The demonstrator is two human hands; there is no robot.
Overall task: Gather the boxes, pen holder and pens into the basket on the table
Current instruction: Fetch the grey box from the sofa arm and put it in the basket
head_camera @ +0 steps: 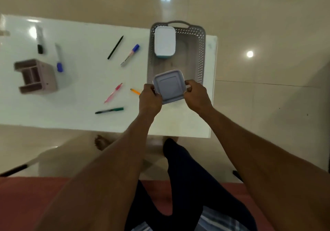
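I hold a square lavender box [169,86] between both hands, over the near end of the grey perforated basket [200,59]. My left hand [149,99] grips its left side and my right hand [197,94] its right side. A white box with a teal base [164,42] lies in the far end of the basket. A pinkish pen holder [36,76] rests on its side at the table's left. Scattered pens lie on the white table [80,91]: black [115,47], blue-capped marker [130,55], pink [113,93], orange [135,91], green [109,110].
Two more markers lie at the far left, one black-capped [39,40] and one blue-capped [59,58]. The table's right edge runs just beyond the basket. My legs and a bare foot [100,142] show below the near table edge, above a reddish seat.
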